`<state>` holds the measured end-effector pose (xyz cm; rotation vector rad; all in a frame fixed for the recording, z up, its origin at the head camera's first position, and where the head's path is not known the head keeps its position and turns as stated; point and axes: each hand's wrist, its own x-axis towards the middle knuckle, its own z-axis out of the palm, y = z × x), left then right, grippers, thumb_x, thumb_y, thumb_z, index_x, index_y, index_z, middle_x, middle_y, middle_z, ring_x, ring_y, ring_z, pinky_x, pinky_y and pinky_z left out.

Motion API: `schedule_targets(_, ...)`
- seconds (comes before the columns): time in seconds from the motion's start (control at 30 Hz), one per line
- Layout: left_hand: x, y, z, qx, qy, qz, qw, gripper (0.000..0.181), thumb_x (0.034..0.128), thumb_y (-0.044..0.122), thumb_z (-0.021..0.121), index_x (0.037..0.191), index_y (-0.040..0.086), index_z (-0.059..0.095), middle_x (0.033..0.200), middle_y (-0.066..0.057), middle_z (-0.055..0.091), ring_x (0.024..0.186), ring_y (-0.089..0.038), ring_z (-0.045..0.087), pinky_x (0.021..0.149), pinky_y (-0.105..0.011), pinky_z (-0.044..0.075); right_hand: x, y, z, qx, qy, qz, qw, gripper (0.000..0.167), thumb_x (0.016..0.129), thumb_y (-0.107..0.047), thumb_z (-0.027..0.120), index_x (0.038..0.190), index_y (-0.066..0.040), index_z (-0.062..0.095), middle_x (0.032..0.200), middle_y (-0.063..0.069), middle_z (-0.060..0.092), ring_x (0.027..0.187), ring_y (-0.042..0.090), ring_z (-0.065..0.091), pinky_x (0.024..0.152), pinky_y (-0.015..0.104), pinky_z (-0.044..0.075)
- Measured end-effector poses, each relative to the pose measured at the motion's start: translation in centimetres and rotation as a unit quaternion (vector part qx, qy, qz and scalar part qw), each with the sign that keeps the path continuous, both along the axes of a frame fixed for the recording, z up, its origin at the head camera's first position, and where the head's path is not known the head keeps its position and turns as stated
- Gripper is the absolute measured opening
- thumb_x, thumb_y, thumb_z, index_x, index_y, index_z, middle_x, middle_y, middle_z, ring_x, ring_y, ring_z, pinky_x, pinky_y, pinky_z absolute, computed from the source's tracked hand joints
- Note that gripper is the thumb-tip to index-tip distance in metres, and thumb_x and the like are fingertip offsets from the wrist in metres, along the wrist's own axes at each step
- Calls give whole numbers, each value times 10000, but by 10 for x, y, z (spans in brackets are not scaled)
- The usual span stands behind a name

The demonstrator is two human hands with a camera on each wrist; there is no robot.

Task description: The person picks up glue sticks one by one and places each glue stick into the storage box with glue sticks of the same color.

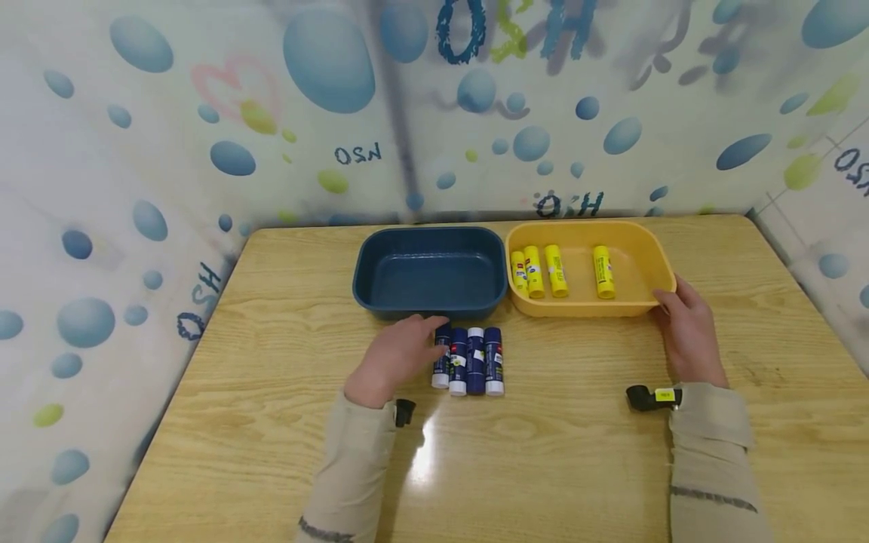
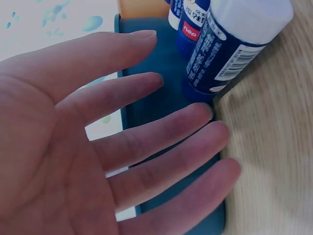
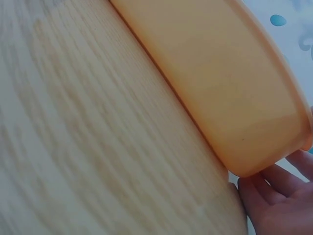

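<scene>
Several dark blue glue sticks (image 1: 476, 362) lie side by side on the table, just in front of the dark blue tray (image 1: 437, 311). My left hand (image 1: 397, 354) hovers beside the leftmost glue stick (image 2: 225, 54), fingers spread and extended; in the left wrist view nothing lies in its palm. At its front right corner, the orange-yellow tray (image 1: 584, 308) is gripped by my right hand (image 1: 689, 332), thumb on the rim and fingers at the outer wall. The right wrist view shows those fingers (image 3: 276, 186) against the tray's lower edge. Several yellow glue sticks (image 1: 555, 270) lie inside that tray.
Both trays stand next to each other at the back of the wooden table (image 1: 557, 452). Behind them rises a wall covering (image 1: 434, 136) printed with blue and green drops. Small black cameras (image 1: 652, 397) sit at the wrists.
</scene>
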<state>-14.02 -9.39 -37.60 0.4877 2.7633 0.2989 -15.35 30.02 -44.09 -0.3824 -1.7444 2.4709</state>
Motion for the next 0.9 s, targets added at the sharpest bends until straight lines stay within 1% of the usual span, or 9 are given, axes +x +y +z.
schedule_targets(0.07,0,1,0,-44,-26,-23,10000,483,860,366,577,1301,195,480,926,8,604,848,-141,544,790,-336,452,0,0,0,19,-5,15,10000,537,918,-151,505,1408,-163,285,1451,10,190,1296,147,218,1036,279,193)
schedule_targets(0.17,0,3,-3,-43,-69,-51,10000,485,862,362,576,1303,185,477,831,22,601,798,-127,543,768,-327,459,0,0,-1,15,15,19,10000,538,920,-146,499,1410,-162,277,1452,10,187,1298,148,215,1037,278,191)
schedule_targets(0.2,0,3,-4,-46,-73,-55,9999,487,863,363,575,1303,181,476,844,18,609,803,-131,550,765,-329,461,0,0,0,23,14,17,10000,538,921,-147,499,1410,-163,276,1451,10,189,1297,148,216,1036,277,193)
schedule_targets(0.3,-1,4,-7,-89,-30,-43,9999,495,861,372,574,1303,174,473,995,-13,624,901,-164,570,789,-347,460,0,0,0,9,24,11,10000,540,919,-145,501,1410,-163,276,1451,12,190,1297,150,216,1036,276,194)
schedule_targets(0.37,-1,5,-9,-114,-23,-1,9999,508,859,380,574,1308,171,463,1114,-34,596,979,-192,560,819,-361,450,0,0,0,11,18,16,10000,539,919,-147,503,1409,-165,280,1450,13,190,1297,150,214,1037,275,193)
schedule_targets(0.47,-1,6,-11,-123,-62,100,9999,536,854,381,581,1324,165,438,1190,-48,556,1043,-209,532,861,-370,429,0,-1,1,35,19,31,10000,536,919,-151,503,1408,-169,285,1449,13,192,1296,151,214,1038,276,191)
schedule_targets(0.67,1,6,-10,-120,-146,255,9995,566,842,359,605,1335,151,418,1242,-52,520,1087,-217,507,893,-371,409,1,-1,1,40,55,24,10000,530,920,-144,499,1407,-159,288,1445,22,196,1293,155,217,1040,277,190)
schedule_targets(0.8,2,7,-9,-104,-141,252,9995,555,830,327,626,1319,148,434,1226,-52,531,1079,-218,512,889,-374,410,0,-1,0,22,52,-33,10000,525,919,-137,500,1403,-162,298,1446,20,202,1290,154,228,1038,280,196)
schedule_targets(0.9,3,6,-8,-68,-118,228,9996,531,817,278,642,1297,159,451,1186,-43,554,1045,-204,529,863,-369,425,0,-1,0,12,32,-50,10000,524,918,-139,503,1402,-168,301,1447,19,201,1289,155,231,1037,283,198)
